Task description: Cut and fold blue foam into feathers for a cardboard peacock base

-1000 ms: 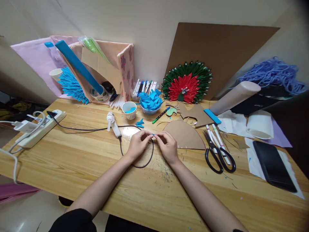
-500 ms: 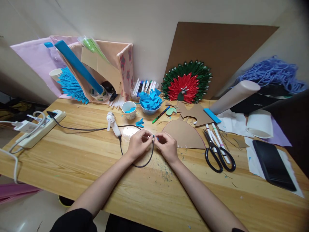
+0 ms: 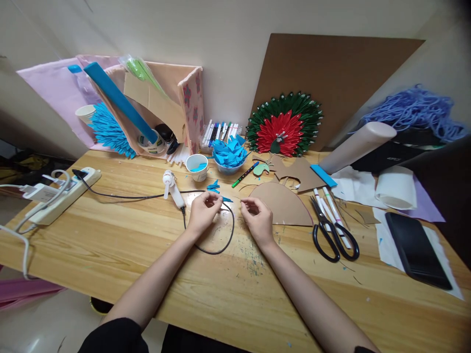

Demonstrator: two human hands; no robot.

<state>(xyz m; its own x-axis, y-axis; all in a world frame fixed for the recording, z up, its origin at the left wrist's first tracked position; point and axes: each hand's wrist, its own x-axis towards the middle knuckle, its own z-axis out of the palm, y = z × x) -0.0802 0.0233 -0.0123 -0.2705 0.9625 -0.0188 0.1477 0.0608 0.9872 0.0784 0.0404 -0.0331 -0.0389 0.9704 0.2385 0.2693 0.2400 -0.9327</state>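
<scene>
My left hand (image 3: 203,212) is closed in a pinch on a small pointed blue petal (image 3: 227,199), whose tip sticks out to the right. My right hand (image 3: 258,218) is apart from it, thumb and fingertips pressed together; a faint thin strand shows at the fingertips, too fine to name. Just beyond my left hand lie a few folded blue petals (image 3: 213,186). The black cord of a white glue gun (image 3: 172,190) loops under and around my left hand. A brown cardboard half-disc (image 3: 283,203) lies flat beside my right hand.
Behind stand a paper cup (image 3: 196,167), a bowl of blue pieces (image 3: 228,170) and a red-green petal fan (image 3: 284,125). Black-handled scissors (image 3: 333,233), markers and a phone (image 3: 417,250) lie right. A power strip (image 3: 62,196) sits left, cables trailing.
My hands were together at the cord loop's top; now they are apart. The left has drawn back leftward with the blue petal, the right slightly rightward. Glue gun and scissors have stayed put.
</scene>
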